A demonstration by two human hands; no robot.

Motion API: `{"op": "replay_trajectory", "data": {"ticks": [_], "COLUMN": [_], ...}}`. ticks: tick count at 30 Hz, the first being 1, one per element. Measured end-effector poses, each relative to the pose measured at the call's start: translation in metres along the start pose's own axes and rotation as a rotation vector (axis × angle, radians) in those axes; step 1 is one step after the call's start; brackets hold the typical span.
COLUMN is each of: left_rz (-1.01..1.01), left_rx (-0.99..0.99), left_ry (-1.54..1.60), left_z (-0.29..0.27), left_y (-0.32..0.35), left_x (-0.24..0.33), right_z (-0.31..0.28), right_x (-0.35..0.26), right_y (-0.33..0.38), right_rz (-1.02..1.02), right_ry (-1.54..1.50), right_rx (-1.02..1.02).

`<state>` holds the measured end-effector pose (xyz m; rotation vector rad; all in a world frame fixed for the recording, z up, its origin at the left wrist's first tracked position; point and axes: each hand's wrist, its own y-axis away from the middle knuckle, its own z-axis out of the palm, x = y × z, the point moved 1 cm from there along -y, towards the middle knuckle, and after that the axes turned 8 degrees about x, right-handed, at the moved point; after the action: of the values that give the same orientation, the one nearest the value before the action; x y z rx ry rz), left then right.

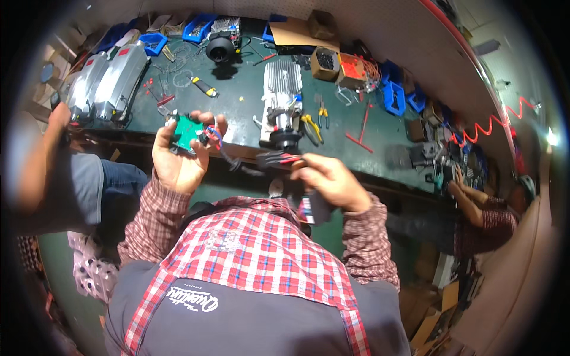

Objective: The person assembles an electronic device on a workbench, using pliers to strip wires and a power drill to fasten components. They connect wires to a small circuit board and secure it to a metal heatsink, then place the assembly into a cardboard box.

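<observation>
My left hand (176, 168) is closed around a small green circuit board (187, 133), held up over the bench's near edge. Blue and red wires (214, 137) come off the board's right side, and a dark cable (234, 163) trails from there toward my other hand. In my right hand (333, 183) a bundle of black and red wires (279, 159) is pinched, its ends blurred. A black box-like part with a pale label (317, 209) hangs below the right palm; whether the fingers also grip it is hidden. Beyond the hands stands a finned silver motor unit (283, 77) with a black round end.
Yellow-handled pliers (312, 129) and a red T-handle tool (361, 133) lie right of the motor; a yellow utility knife (205, 86) lies left. Silver housings (122, 77) stand far left. Blue bins (393, 98) line the back. Other people work at left (53, 172) and right (484, 207).
</observation>
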<state>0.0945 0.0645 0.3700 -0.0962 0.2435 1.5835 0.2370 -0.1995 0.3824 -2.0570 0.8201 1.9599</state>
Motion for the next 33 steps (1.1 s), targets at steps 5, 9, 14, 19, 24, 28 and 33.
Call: {"op": "replay_trajectory", "data": {"ticks": [5,9,14,19,24,28,33], "left_rz": [0.713,1.144,1.423,1.355,1.216,1.100,0.940], "left_rx": [0.010,0.136,0.578,0.817,0.900,0.847,0.780], "left_ry": [-0.434,-1.053,-1.717,-1.580,-1.670,-1.747,-1.794], "left_z": [0.006,-0.015,-0.065,-0.128,-0.149,-0.176,-0.166], "left_y": [-0.054,-0.057,-0.064,-0.025,-0.003,-0.014,-0.055], "left_x": [-0.013,0.005,0.012,0.045,0.091,0.119,0.128], "right_z": [-0.082,-0.201,-0.232,-0.153,-0.046,-0.023,-0.010], "right_x": [0.054,0.106,0.154,0.130,0.141,0.166,0.145], "right_y": [-0.095,-0.186,-0.332,-0.336,-0.245,-0.215,-0.203], "right_rz": [-0.224,-0.335,-0.531,-0.585,-0.746,-0.872,-0.822], "right_ry": [0.168,0.398,0.734,0.991,0.791,1.052,1.048], "right_rx": [0.102,0.346,0.563,0.661,0.289,0.102,0.021]}}
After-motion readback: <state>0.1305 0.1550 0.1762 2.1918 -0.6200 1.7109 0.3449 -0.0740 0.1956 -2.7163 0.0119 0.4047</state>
